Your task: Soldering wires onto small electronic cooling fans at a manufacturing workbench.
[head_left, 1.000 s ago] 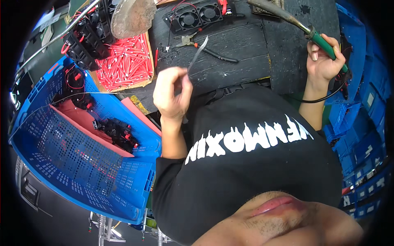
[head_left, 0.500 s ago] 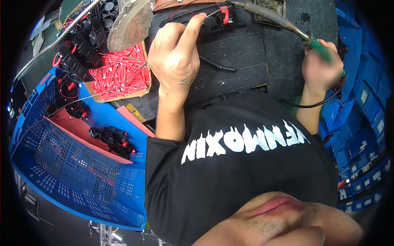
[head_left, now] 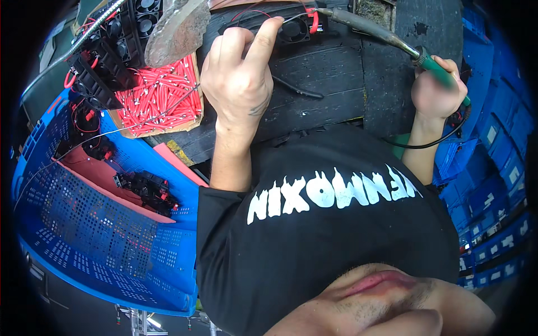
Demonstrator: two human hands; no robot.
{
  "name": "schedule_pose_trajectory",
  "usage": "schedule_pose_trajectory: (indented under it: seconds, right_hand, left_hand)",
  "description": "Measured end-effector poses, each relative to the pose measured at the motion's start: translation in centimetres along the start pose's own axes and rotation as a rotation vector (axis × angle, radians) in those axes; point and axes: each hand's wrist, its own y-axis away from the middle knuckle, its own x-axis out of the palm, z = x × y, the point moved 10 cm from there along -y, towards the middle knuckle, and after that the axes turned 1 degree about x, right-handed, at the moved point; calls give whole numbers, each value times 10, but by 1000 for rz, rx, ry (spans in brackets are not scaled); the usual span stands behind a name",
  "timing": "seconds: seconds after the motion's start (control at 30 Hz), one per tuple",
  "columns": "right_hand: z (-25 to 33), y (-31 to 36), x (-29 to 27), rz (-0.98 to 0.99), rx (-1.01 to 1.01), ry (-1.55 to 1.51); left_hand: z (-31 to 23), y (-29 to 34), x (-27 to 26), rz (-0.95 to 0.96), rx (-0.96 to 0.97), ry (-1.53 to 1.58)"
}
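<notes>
My left hand [head_left: 238, 78] is closed, pinching a thin solder wire [head_left: 293, 17] between thumb and index finger. The wire's end reaches toward a red lead [head_left: 314, 23] on a black fan unit [head_left: 293, 32] at the top of the bench. In my right hand [head_left: 437, 92] is a soldering iron [head_left: 376, 28] with a green handle, its fingers wrapped round the grip. The iron's tip points left and meets or nearly meets the top of the red lead; exact contact is too small to tell. My left hand partly covers the fan unit's near side.
Left of my hand, a carton [head_left: 168, 133] holds many red sleeved leads. Black fans [head_left: 147, 27] stand stacked behind it. A blue perforated crate [head_left: 112, 246] with fan assemblies sits lower left. A grey metal piece [head_left: 178, 33] hangs over the carton; a black cable [head_left: 297, 88] lies on the bench.
The iron's tip has come slightly lower, nearer the red lead. Both hands keep their grips and almost the same places; the whole view has shifted a little.
</notes>
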Motion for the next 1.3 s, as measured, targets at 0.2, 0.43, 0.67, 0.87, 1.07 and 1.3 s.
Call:
schedule_pose_trajectory:
  seconds: [0.2,0.43,0.67,0.87,1.07,1.3]
  right_hand:
    - [-2,-1,-3,-23,0,10]
    - [-8,-7,-2,25,30,-25]
    - [-15,-9,-5,22,65,-74]
    - [-17,-12,-4,41,80,-78]
    - [-18,-11,-11,13,83,-53]
    - [-20,-12,-15,-5,84,-61]
  left_hand:
    - [0,1,0,-3,8,-3]
    - [-6,-4,0,7,37,-14]
    - [-4,-3,0,-13,23,-14]
    - [-6,-6,1,14,30,-35]
    - [-10,-6,0,26,44,-52]
    - [-16,-8,-1,21,78,-125]
